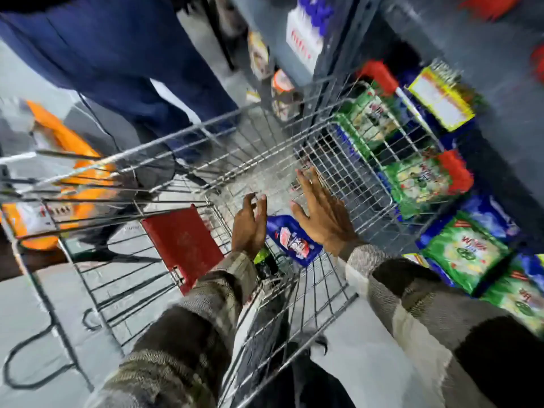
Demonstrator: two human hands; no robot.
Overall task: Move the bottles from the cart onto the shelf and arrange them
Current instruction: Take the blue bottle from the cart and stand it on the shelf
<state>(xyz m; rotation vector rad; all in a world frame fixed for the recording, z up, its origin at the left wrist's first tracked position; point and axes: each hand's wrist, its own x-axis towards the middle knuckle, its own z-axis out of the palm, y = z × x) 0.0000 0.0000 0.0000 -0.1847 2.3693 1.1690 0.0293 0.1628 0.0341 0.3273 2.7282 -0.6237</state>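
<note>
Your two sleeved forearms fill the lower frame and reach down into the wire cart [338, 160]. Your left hand [248, 226] is half open, fingers curled, holding nothing; it sits just left of the blue bottle [291, 240]. Your right hand [322, 214] is spread flat, fingers straight, also empty, just right of and above that bottle. Whether either hand touches it cannot be told through the blur.

That bottle lies on its side low in the cart at frame centre, its long axis running from upper left to lower right, label facing up. Which end carries the cap is hidden. Something green and dark [263, 260] sits beside its lower left end, too blurred to name.

Left of your hands, the red seat flap [182, 245] stands close. To the right, the cart's mesh wall runs near the shelf [482, 178] stocked with green packets [468, 251]. Upper left, another person's blue-clad legs [117, 69] stand against the cart's far rim.
</note>
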